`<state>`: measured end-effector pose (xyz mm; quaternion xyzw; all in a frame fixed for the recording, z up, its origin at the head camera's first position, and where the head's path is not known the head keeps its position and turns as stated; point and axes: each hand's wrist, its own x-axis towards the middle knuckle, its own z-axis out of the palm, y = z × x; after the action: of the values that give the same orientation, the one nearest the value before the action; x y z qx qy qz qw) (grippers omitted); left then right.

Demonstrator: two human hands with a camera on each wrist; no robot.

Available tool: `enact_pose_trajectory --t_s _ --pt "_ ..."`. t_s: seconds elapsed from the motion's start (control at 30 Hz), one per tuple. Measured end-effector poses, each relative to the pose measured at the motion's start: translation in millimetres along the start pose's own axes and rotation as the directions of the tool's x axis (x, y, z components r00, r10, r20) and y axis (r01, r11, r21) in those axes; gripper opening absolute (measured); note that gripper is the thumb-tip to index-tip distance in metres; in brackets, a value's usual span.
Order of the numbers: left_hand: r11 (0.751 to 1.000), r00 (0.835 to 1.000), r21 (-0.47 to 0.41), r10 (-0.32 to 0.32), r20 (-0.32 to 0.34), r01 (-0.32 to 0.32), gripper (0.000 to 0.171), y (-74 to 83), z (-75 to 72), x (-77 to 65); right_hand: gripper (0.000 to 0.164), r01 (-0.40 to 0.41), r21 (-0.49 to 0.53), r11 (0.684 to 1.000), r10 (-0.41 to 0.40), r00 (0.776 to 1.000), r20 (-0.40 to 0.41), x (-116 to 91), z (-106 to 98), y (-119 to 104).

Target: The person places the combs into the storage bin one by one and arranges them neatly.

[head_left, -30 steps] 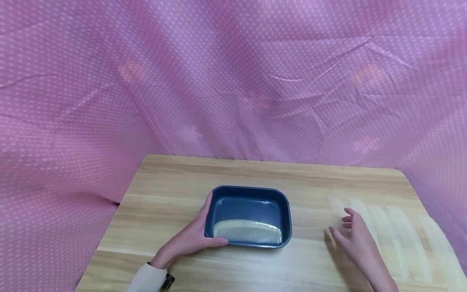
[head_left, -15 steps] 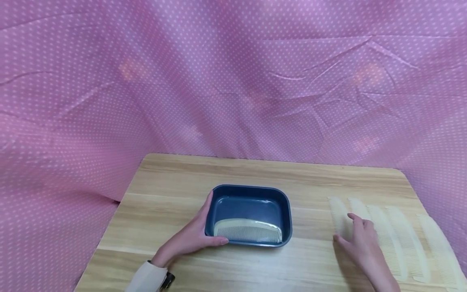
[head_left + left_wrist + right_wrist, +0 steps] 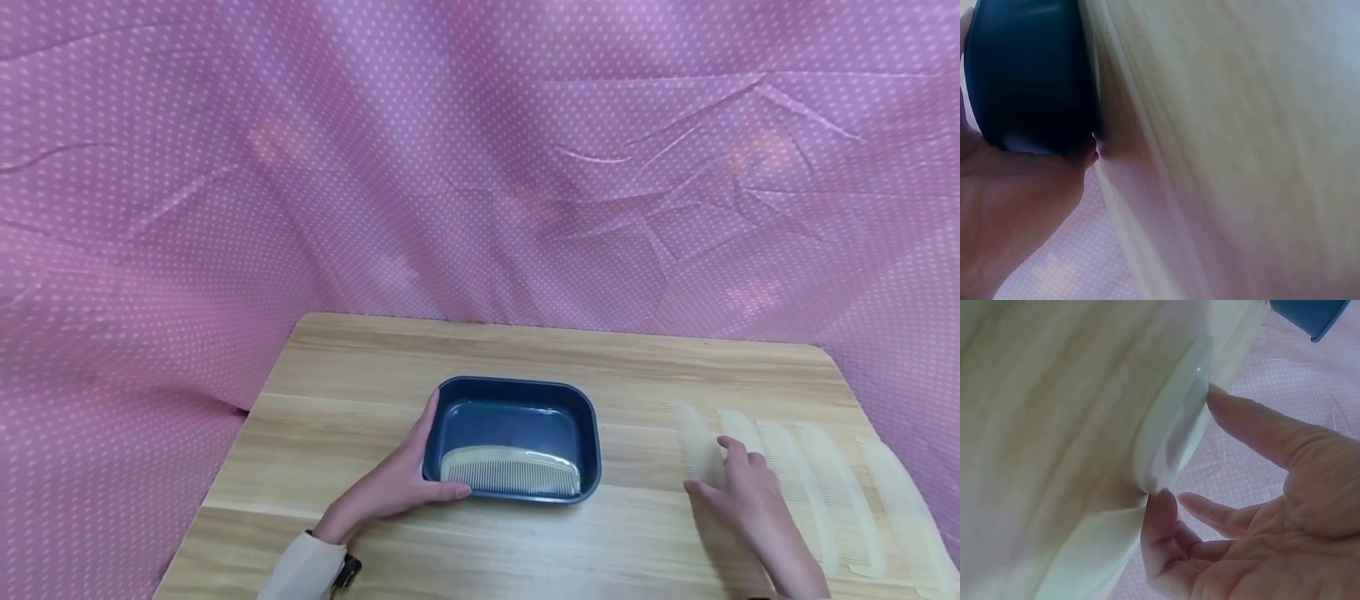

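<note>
My left hand [image 3: 397,483] grips the near left corner of a dark blue rectangular tray [image 3: 506,423], thumb over the front rim and fingers along the left wall. Inside, along the front wall, lies a pale cream comb [image 3: 513,472], teeth toward me. Over on the right, my right hand [image 3: 753,504] pinches the leftmost of a row of similar combs; that comb [image 3: 692,437] lies flat with its teeth to the left. In the right wrist view the thumb meets one edge of this comb [image 3: 1163,419] and a fingertip the opposite edge.
Right of that hand, several more cream combs [image 3: 843,492] lie side by side on the wooden table [image 3: 360,367]. A pink dotted cloth [image 3: 480,167] hangs behind and around the table. A watch [image 3: 346,572] is at the left wrist.
My right hand has come down onto the leftmost comb, its thumb and fingers settling at the two edges. The left hand and the tray have stayed in place.
</note>
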<state>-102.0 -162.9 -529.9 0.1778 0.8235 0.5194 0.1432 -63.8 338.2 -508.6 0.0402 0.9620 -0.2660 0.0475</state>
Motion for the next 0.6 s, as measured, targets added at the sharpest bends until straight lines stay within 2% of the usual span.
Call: enact_pose_trajectory --t_s 0.13,0.37,0.43,0.6 --pt "1.000 1.000 0.002 -0.004 0.002 0.004 0.140 2.1 -0.3 0.1 0.096 -0.019 -0.006 1.000 0.019 0.999 0.035 2 -3 -2" --pt "1.000 1.000 -0.007 -0.023 -0.003 0.023 0.140 0.2 1.3 -0.2 0.096 -0.030 0.036 0.999 0.028 0.999 0.043 4 2 -1" --pt "1.000 1.000 -0.007 -0.028 0.001 0.028 0.141 -2.0 2.3 -1.2 0.091 -0.008 0.052 0.999 0.006 0.999 0.035 3 4 0" --pt "0.999 0.999 -0.012 -0.049 0.003 0.049 0.142 -2.5 2.2 -1.5 0.080 0.114 0.070 0.991 -0.112 0.993 -0.037 5 9 2"
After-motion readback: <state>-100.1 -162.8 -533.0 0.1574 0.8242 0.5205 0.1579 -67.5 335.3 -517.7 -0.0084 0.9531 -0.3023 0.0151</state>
